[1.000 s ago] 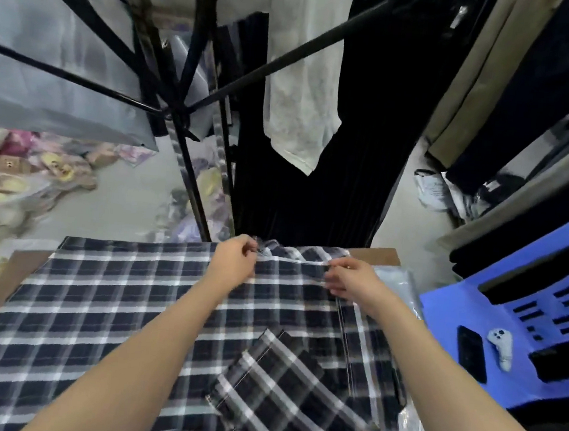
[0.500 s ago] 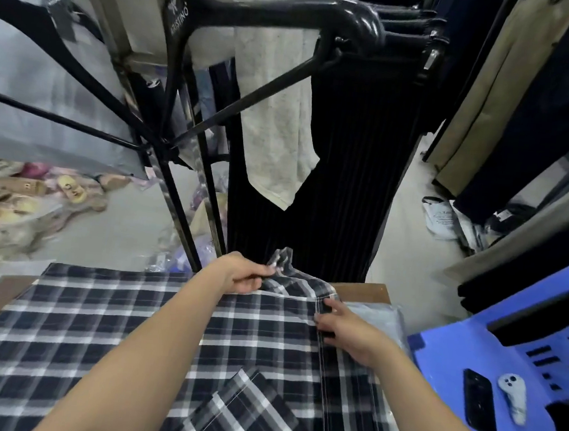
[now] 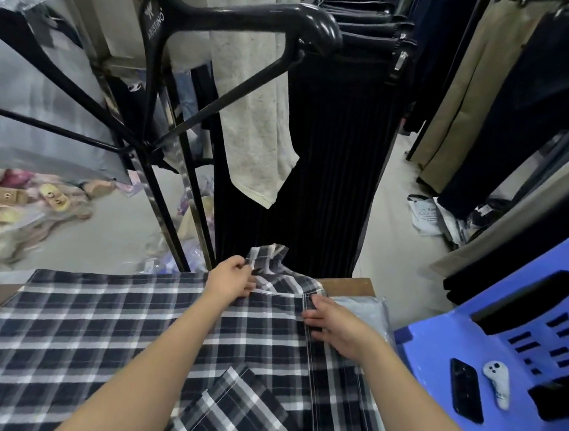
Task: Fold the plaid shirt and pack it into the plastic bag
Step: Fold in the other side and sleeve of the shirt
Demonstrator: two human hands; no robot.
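The dark plaid shirt [image 3: 101,330] lies spread flat on a brown table [image 3: 349,285], collar at the far edge and a sleeve folded across the near right. My left hand [image 3: 233,278] pinches the shirt at the collar, which stands up a little. My right hand [image 3: 332,322] rests flat on the shirt's right side, fingers on the vertical seam. A clear plastic bag [image 3: 368,308] lies under the shirt's right edge and sticks out at the far right corner.
A blue plastic stool [image 3: 471,341] stands to the right, with a black phone [image 3: 465,391] and a white controller [image 3: 499,383] on it. A black hanger [image 3: 231,21] and hanging clothes [image 3: 333,151] fill the space behind the table. Packed goods lie on the floor at left.
The view has tilted upward. My left hand has lifted the collar slightly, and my right hand has slid down from the collar onto the shirt's right seam.
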